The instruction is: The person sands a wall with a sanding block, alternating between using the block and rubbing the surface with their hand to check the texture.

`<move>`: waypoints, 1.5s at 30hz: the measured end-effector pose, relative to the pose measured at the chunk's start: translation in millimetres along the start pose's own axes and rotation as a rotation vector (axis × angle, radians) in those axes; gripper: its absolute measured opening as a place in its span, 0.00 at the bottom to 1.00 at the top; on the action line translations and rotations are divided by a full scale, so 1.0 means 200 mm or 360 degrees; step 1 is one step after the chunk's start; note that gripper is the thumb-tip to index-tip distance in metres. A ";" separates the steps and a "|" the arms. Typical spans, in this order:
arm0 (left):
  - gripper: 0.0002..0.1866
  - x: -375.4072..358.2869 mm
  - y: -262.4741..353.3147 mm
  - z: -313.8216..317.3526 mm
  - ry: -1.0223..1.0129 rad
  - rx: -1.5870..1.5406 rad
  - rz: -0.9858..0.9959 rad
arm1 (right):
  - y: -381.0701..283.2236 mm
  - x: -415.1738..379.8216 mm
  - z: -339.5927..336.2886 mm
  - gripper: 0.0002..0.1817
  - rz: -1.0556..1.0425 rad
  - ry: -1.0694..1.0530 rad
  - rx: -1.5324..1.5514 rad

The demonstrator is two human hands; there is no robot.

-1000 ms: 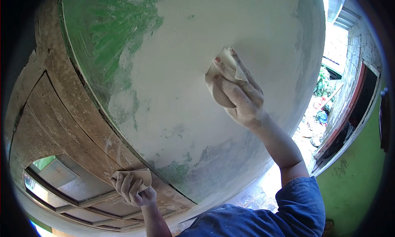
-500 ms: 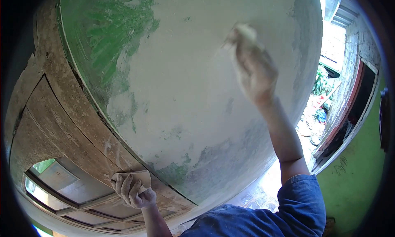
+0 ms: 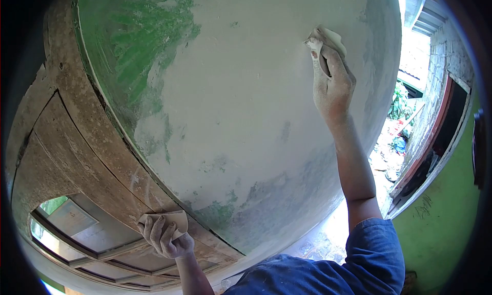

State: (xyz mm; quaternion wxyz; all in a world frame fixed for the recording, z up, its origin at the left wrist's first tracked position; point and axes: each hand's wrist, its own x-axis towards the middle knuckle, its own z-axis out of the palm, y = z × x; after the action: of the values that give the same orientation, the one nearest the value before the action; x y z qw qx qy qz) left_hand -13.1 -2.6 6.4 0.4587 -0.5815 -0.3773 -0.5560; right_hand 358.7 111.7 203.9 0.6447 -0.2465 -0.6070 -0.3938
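Note:
My right hand [image 3: 335,82], coated in pale dust, is closed round a folded piece of sandpaper [image 3: 335,39] and presses it to the upper right of the wall [image 3: 241,90]. That wall is covered in whitish filler, with green paint showing at the upper left and in small patches lower down. Lower left, my left hand [image 3: 166,239] is also dusty, its fingers bent over a second pale sheet of sandpaper [image 3: 179,222]. It rests by the brown wooden frame [image 3: 102,136] beside the wall's edge.
Glass panes in a wooden lattice [image 3: 110,256] lie at the lower left. On the right are a bright opening with plants [image 3: 400,103], a red-edged window frame [image 3: 435,146] and a green wall [image 3: 435,233]. A blue sleeve [image 3: 376,254] covers my right shoulder.
My right hand has swept a little to the right across the wall with its sandpaper, going from blurred to sharp. My left hand has stayed in place.

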 end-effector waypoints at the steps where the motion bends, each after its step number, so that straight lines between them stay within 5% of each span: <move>1: 0.08 0.00 0.00 0.00 0.0004 0.0002 0.0006 | -0.01 -0.02 0.02 0.18 -0.0049 0.0016 -0.0006; 4: 0.08 0.00 0.00 0.00 0.0004 -0.0016 -0.0005 | -0.09 -0.20 0.09 0.23 -0.0208 -0.0146 0.0593; 6: 0.08 0.00 0.01 0.00 -0.0013 -0.0003 -0.0018 | -0.28 -0.35 0.09 0.26 -0.0493 -0.0407 0.0401; 11: 0.09 0.02 0.01 0.00 0.0016 -0.0074 0.0028 | -0.41 -0.53 -0.04 0.30 -0.0493 -0.0910 0.0253; 12: 0.08 0.01 0.00 0.00 0.0009 -0.0044 0.0021 | -0.33 -0.47 -0.06 0.31 -0.0396 -0.0773 0.0300; 16: 0.09 0.02 0.01 0.00 0.0015 -0.0018 0.0017 | -0.04 -0.32 -0.12 0.25 0.0907 -0.0258 0.0762; 19: 0.10 0.01 0.00 0.00 0.0013 -0.0049 0.0019 | -0.06 -0.37 -0.10 0.24 0.0951 -0.0029 0.1037; 22: 0.09 0.01 0.00 0.01 0.0084 -0.0139 0.0057 | -0.20 -0.69 -0.05 0.30 -0.0041 -0.0437 0.0393; 25: 0.09 0.00 -0.01 0.02 0.0120 -0.0143 0.0075 | -0.25 -0.89 -0.12 0.31 -0.0203 -0.0628 0.0051; 27: 0.09 0.02 0.01 0.01 0.0096 -0.0178 0.0095 | -0.10 -0.95 -0.12 0.25 -0.0127 -0.0660 0.0028; 29: 0.10 0.01 0.00 0.01 0.0095 -0.0158 0.0117 | -0.01 -0.93 -0.14 0.23 0.0484 -0.0263 0.0065; 32: 0.11 0.01 0.00 0.01 0.0088 -0.0172 0.0133 | -0.10 -0.86 -0.08 0.24 0.0841 0.0079 0.0255; 36: 0.11 0.00 0.02 0.01 0.0084 -0.0178 0.0117 | -0.47 -1.06 -0.05 0.27 0.0279 -0.0637 -0.0057; 40: 0.11 -0.01 0.02 0.01 0.0079 -0.0198 0.0053 | -0.13 -0.96 -0.09 0.25 -0.0013 -0.0679 -0.0368; 42: 0.10 0.05 0.08 0.03 0.0176 -0.0236 -0.0012 | 0.06 -0.77 -0.09 0.25 0.1088 -0.0023 0.0758; 43: 0.10 0.08 0.10 0.03 0.0179 -0.0249 -0.0019 | 0.15 -0.69 -0.11 0.24 0.1193 0.0025 0.0391; 44: 0.10 0.10 0.11 0.04 0.0195 -0.0229 -0.0013 | 0.25 -0.64 -0.10 0.24 0.0800 0.0117 -0.0047; 45: 0.11 0.11 0.12 0.04 0.0212 -0.0208 -0.0006 | 0.24 -0.65 -0.10 0.24 0.0791 0.0113 -0.0056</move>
State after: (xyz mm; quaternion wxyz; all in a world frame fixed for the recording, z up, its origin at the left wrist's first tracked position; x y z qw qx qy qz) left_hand 14.2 -3.3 25.3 0.4426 -0.5713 -0.3100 -0.6177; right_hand 415.6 151.3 82.6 0.7383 -0.3856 -0.4977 -0.2420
